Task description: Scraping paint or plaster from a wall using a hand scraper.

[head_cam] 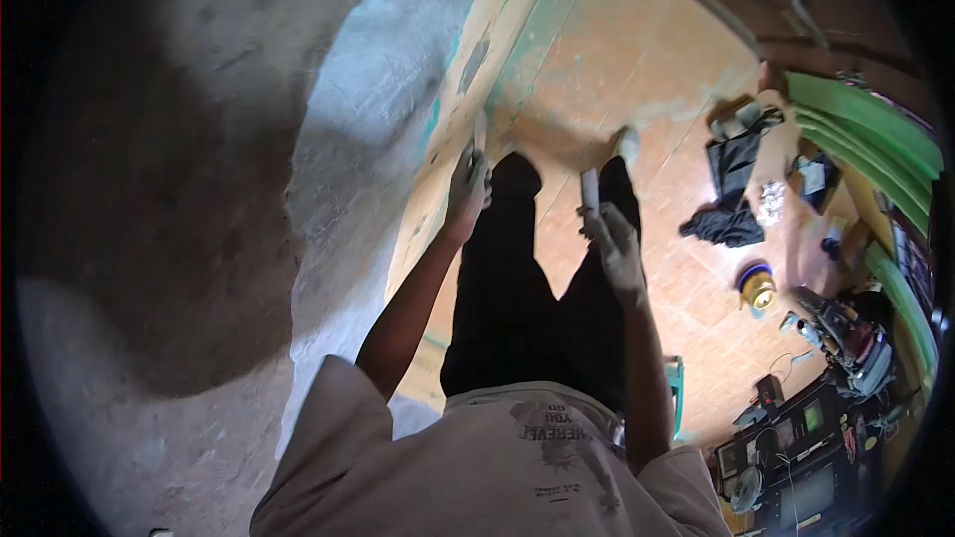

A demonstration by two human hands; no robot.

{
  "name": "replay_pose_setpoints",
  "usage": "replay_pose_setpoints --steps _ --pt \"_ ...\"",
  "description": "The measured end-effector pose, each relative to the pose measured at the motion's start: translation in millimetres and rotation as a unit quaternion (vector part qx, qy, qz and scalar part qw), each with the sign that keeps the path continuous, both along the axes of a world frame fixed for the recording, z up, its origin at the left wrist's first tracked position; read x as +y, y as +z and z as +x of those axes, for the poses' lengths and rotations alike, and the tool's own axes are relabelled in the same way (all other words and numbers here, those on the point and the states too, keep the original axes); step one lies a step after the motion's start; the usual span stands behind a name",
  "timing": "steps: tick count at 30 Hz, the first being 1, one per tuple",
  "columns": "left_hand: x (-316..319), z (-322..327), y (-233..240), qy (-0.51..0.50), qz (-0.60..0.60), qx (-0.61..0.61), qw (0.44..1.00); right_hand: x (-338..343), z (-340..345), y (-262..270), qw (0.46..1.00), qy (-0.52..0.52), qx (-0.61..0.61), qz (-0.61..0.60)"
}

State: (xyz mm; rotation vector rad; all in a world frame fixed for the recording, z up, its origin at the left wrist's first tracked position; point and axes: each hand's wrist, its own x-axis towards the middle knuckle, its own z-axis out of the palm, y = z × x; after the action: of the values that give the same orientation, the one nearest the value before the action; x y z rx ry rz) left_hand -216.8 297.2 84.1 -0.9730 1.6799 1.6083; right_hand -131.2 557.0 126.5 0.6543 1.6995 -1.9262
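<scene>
My left hand is closed around the handle of a slim hand tool, probably a putty knife, held with its pale end away from me. It is close to the foot of a wall on the left. In my right hand is a flat, pale, narrow piece that points away from me; whether it is a blade or a block I cannot tell. Both hands look dusted with whitish powder. The wall carries a bluish-white plaster coat beside rough grey plaster.
Orange floor tiles bear pale smears near the wall. To the right lie a black cloth and a gold container with a blue rim. Beyond are green curved furniture, a cluttered dark cabinet and a fan.
</scene>
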Motion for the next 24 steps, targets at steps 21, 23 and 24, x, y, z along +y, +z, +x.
replay_pose_setpoints --steps 21,23,24 --pt "-5 -140 -142 -0.206 -0.297 0.287 0.887 -67 -69 -120 0.980 -0.141 -0.106 -0.094" --pt "-5 -132 -138 -0.214 -0.315 0.298 0.875 -70 -72 -120 0.977 -0.174 -0.101 -0.071" --pt "-5 -130 -137 -0.218 -0.335 0.311 0.862 -71 -74 -119 0.973 -0.191 -0.104 -0.072"
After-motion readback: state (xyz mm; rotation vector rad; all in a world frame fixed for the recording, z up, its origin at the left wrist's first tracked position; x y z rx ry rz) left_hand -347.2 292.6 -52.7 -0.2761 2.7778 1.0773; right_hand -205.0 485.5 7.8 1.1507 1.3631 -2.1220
